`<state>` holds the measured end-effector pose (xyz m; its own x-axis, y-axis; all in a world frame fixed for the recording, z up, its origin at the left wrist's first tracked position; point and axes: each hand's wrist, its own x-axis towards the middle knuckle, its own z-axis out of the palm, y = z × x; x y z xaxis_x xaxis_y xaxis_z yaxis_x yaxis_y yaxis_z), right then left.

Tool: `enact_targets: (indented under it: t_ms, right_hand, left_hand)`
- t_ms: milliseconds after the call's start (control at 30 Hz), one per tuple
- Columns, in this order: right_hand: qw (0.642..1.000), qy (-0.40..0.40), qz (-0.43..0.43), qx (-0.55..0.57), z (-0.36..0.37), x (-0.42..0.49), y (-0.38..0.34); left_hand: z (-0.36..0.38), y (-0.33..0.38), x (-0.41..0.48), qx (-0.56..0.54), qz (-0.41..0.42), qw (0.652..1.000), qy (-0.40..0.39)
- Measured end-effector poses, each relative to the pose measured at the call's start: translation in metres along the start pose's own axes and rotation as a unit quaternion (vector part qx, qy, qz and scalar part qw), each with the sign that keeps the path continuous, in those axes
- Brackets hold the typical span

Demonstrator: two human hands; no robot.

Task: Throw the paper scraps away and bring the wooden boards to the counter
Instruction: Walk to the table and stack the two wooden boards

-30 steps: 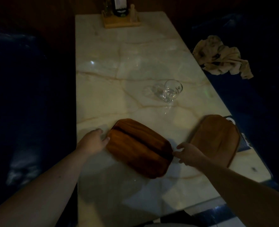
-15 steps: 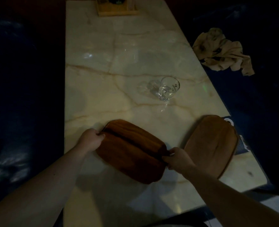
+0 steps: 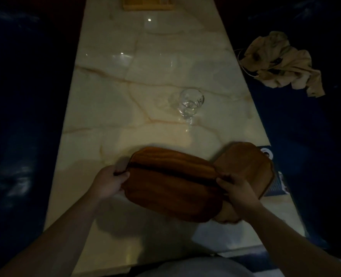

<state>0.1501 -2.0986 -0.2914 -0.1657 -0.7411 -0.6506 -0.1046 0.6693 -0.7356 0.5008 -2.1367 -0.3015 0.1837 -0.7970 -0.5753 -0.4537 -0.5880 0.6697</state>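
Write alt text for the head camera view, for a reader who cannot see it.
Two bare hands, left hand and right hand, grip opposite ends of a dark wooden board, which overlaps a second board on a dim marble table. Beyond stands an empty glass; a crumpled cloth lies to the right.

One head-worn camera looks forward and steeply down along the table (image 3: 105, 116), close above both hands; no second view.

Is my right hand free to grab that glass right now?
Probably not: the right hand and left hand both grip the darker wooden board. The glass stands unobstructed beyond it.
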Motion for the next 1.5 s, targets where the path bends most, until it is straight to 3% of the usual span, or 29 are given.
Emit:
enact_targets:
  t_ms: [367,733,1233,1367,1500]
  right_hand:
    - [0.994,0.051,-0.026,0.089,-0.107,0.046,-0.022]
    - [0.983,0.019,-0.107,-0.150,-0.148,0.076,-0.025]
    - [0.926,0.001,-0.146,-0.349,-0.155,0.098,-0.020]
    - [0.909,0.023,-0.146,-0.391,-0.153,0.096,-0.020]
    - [0.916,0.010,-0.119,-0.382,-0.158,0.095,-0.019]
  left_hand:
    - [0.135,0.037,-0.061,-0.094,-0.068,0.993,-0.008]
    - [0.200,0.046,-0.095,-0.091,-0.120,0.988,-0.032]
    - [0.226,0.038,-0.109,0.013,-0.044,0.993,-0.109]
    - [0.230,0.039,-0.109,0.072,-0.037,0.993,-0.088]
    - [0.226,0.047,-0.103,-0.012,-0.103,0.995,0.003]
